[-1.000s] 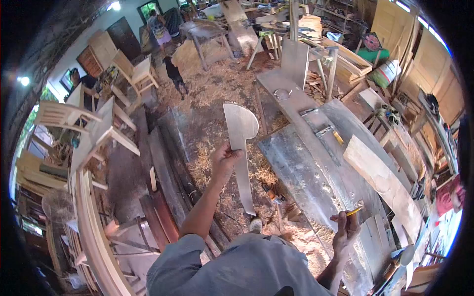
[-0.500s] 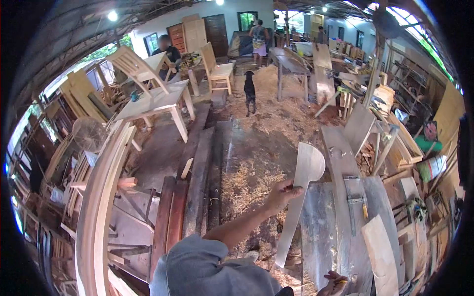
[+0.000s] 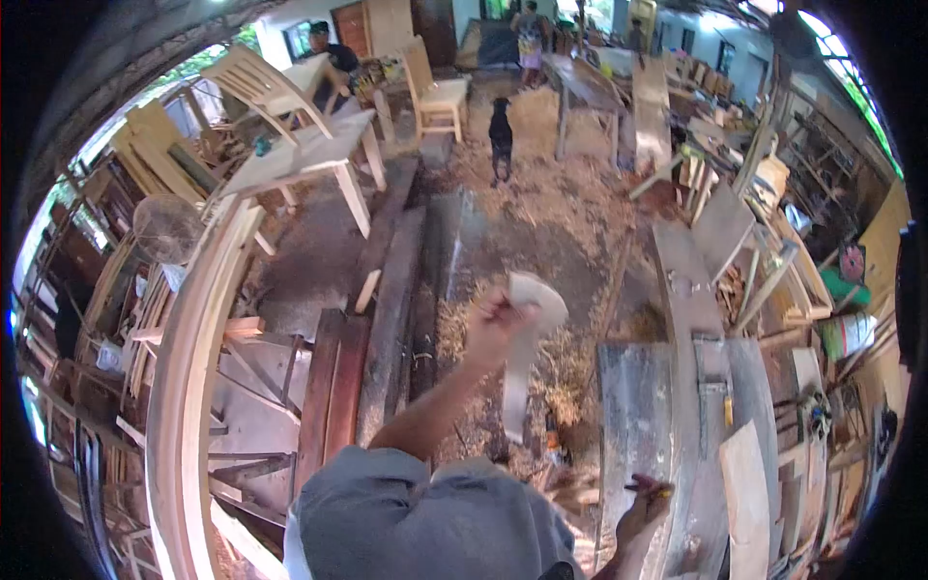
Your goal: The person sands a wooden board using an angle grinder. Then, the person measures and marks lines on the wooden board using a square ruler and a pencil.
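My left hand (image 3: 498,324) is closed around a thin, flat wooden piece (image 3: 518,391) near its rounded, wider end. Its straight, narrow part hangs down over the shaving-covered floor. Motion blurs the fingers a little. Lower right, over the worn workbench (image 3: 633,406), my right hand (image 3: 643,507) is closed on a slim pencil (image 3: 661,494), yellow at one end. A pale rough board (image 3: 744,503) lies on the bench to the right of that hand. Farther up the bench rests a small yellow-handled tool (image 3: 728,411).
Long planks (image 3: 184,387) stand stacked at left, beside dark beams (image 3: 391,300). Beyond are a pale table (image 3: 309,159), chairs (image 3: 440,97) and a black dog (image 3: 500,140). Other people (image 3: 529,43) are at the back. Wood scraps and a bucket (image 3: 851,335) crowd the right.
My left hand has moved left and up with the wooden piece, gripping nearer its rounded end. My right hand has risen over the bench edge with the pencil. The view has tipped downward.
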Motion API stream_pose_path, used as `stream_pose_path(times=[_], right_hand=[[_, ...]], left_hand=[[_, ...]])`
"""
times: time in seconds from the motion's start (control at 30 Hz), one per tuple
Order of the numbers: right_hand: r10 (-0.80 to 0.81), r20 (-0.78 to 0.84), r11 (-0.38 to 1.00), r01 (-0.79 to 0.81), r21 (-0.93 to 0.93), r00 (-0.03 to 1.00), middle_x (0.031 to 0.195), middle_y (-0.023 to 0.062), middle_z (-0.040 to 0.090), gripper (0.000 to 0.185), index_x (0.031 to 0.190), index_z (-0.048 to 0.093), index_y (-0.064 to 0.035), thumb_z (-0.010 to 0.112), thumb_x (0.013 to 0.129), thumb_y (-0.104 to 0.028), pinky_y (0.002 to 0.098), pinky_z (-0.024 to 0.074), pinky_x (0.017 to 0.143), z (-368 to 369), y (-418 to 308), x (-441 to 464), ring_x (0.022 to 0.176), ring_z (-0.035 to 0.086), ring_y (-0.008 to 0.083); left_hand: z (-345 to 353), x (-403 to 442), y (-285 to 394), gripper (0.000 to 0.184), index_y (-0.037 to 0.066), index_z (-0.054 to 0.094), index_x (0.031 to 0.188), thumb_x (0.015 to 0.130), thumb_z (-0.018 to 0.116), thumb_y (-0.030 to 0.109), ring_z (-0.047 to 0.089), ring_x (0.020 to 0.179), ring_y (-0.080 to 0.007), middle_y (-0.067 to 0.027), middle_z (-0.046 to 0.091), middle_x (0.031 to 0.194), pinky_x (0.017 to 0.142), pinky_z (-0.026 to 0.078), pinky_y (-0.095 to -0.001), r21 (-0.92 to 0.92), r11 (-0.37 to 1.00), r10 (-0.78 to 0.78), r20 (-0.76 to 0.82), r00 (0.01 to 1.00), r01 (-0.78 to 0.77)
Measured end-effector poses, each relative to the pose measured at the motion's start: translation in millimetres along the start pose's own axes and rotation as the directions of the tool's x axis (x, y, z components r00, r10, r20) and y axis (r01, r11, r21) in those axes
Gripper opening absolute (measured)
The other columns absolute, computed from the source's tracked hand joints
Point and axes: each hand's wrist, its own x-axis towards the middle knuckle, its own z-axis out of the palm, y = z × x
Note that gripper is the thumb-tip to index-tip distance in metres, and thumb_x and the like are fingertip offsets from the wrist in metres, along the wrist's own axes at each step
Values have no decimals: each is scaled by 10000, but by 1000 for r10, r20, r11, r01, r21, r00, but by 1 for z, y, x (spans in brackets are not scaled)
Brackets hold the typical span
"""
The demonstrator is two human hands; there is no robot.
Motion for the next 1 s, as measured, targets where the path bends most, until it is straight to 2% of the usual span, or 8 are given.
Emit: stream_pose_path(times=[0.23, 0.27, 0.43, 0.57, 0.63, 0.73, 0.83, 1.0], right_hand=[[-67, 2, 998, 67, -18, 998, 1016, 141, 670, 81, 1055, 543, -5, 503, 1026, -69, 346, 522, 768, 56, 17, 29, 866, 634, 203], [43, 8, 965, -39, -260, 999, 1011, 122, 672, 86, 1073, 553, 6, 512, 1021, -49, 333, 519, 770, 60, 10, 32, 862, 629, 202], [40, -46, 996, -43, -74, 998, 1058, 168, 699, 119, 1024, 553, 40, 473, 1039, -45, 334, 523, 815, 92, -40, 33, 864, 658, 186], [54, -85, 989, -65, -135, 995, 1056, 165, 694, 81, 974, 472, -5, 441, 1040, -39, 292, 533, 747, 83, -10, 45, 829, 654, 163], [102, -85, 977, -116, -178, 991, 1054, 164, 694, 94, 953, 460, -13, 428, 1040, -28, 288, 528, 750, 86, -7, 57, 822, 645, 155], [139, -105, 964, -159, -212, 985, 1042, 172, 696, 111, 948, 462, -16, 399, 1036, 5, 295, 517, 772, 101, -7, 80, 837, 629, 150], [186, -117, 963, -204, -175, 976, 1042, 182, 698, 114, 940, 453, -20, 392, 1030, 14, 307, 521, 774, 125, 8, 108, 839, 631, 157], [265, -178, 943, -293, -156, 948, 1061, 179, 695, 87, 904, 466, -13, 467, 984, 20, 293, 503, 810, 164, 10, 142, 875, 630, 157]], left_hand=[[-122, 60, -44, 146, 62, 683, 1023, 941, 734, 172, 613, 908, -91, -6, 687, 999, 829, 495, -292, 293, 952, -44, -153, 987, 88], [-147, 58, -71, 143, 67, 680, 1020, 945, 730, 178, 606, 909, -100, -3, 677, 994, 836, 485, -293, 230, 969, -58, -150, 987, 92], [-186, 65, -87, 74, 73, 652, 996, 970, 670, 141, 595, 937, -159, -9, 639, 982, 911, 455, -339, 383, 919, -56, -118, 991, 97], [-188, 83, -109, 315, 73, 624, 901, 999, 597, 372, 611, 956, -192, -86, 617, 994, 840, 490, -336, 208, 951, -163, -289, 943, 228], [-192, 84, -127, 468, 63, 586, 817, 1002, 501, 485, 616, 778, -190, -107, 603, 822, 676, 490, -309, 381, 924, 106, -172, 979, -33], [-190, 106, -119, 500, 36, 564, 799, 1052, 388, 428, 419, 458, -134, -60, 472, 546, 448, 340, -269, -68, 973, -216, 70, 974, 221], [-179, 138, -123, 526, 14, 579, 790, 1043, 364, 422, 417, 459, -147, -60, 448, 502, 448, 336, -276, -237, 878, -365, 232, 901, 417], [-179, 202, -144, 539, 16, 580, 783, 1031, 363, 443, 396, 449, -148, -77, 477, 511, 464, 333, -299, -211, 820, -432, 383, 816, 533]])
